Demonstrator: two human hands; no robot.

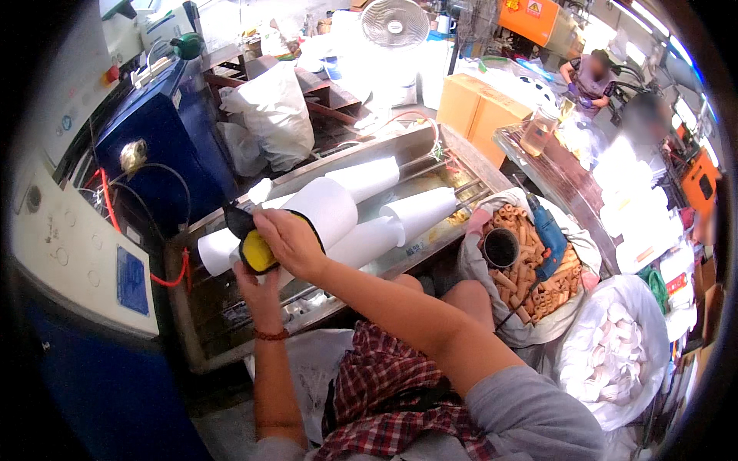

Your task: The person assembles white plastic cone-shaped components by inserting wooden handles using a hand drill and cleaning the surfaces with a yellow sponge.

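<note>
My right hand (pixel 290 244) is closed over a yellow piece with a black rim (pixel 260 252), its fingers curled round the upper edge. From below, my left hand (pixel 261 290) grips the lower edge of the same piece; the kind of thing is hard to make out. A black flap (pixel 238 220) sticks up beside it. Just behind my hands, a large white tapered cone-like tube (pixel 327 201) lies among several similar ones, such as a white tube (pixel 419 211) on the right. They rest in a long metal-edged trough (pixel 461 154). Where the yellow piece meets the nearest tube is hidden by my hands.
At my right stand a sack of short tan tubes (pixel 519 292) with a blue power drill (pixel 547 238) and a dark round cup (pixel 501 247), and a clear bag of white pieces (pixel 615 353). A blue cabinet (pixel 165 146) is left. Another person (pixel 592 84) sits far right.
</note>
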